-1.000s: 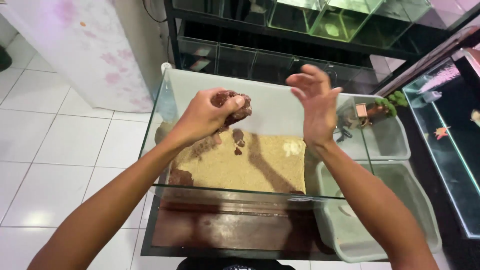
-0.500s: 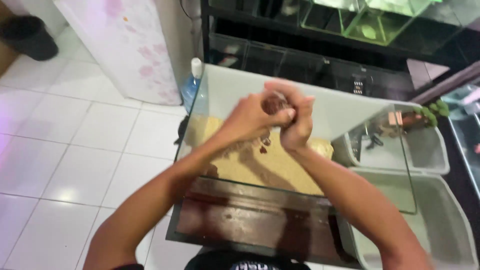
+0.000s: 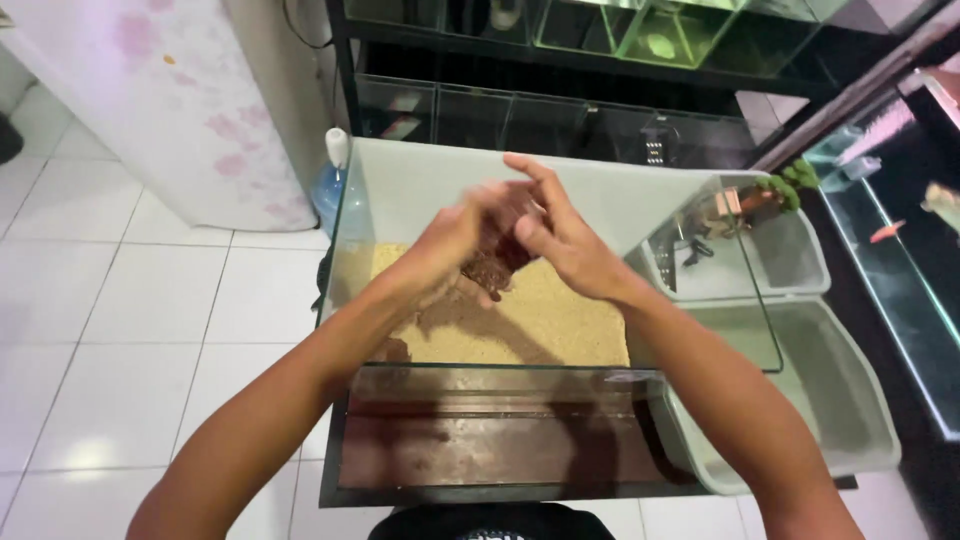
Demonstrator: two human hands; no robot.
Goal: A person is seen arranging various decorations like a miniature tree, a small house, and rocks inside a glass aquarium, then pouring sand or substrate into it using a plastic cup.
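Observation:
A glass aquarium tank [image 3: 350, 230] stands on a dark wooden stand, with a layer of tan sand [image 3: 560, 320] covering part of its floor. Above the sand my left hand [image 3: 445, 245] and my right hand [image 3: 560, 235] are pressed together around a clump of dark brown soil [image 3: 495, 262]. The clump shows between the palms and below the fingers. Both hands are blurred by motion.
Two grey plastic tubs [image 3: 850, 420] sit right of the tank; the far one [image 3: 790, 250] holds a small plant and driftwood. Black shelving with empty glass tanks [image 3: 540, 110] runs behind. A white floral cabinet [image 3: 170, 110] and a blue bottle [image 3: 330, 195] stand at left on white tiles.
A second ago my left hand alone held the soil while the right hung open; the two hands have since come together around the clump over the sand.

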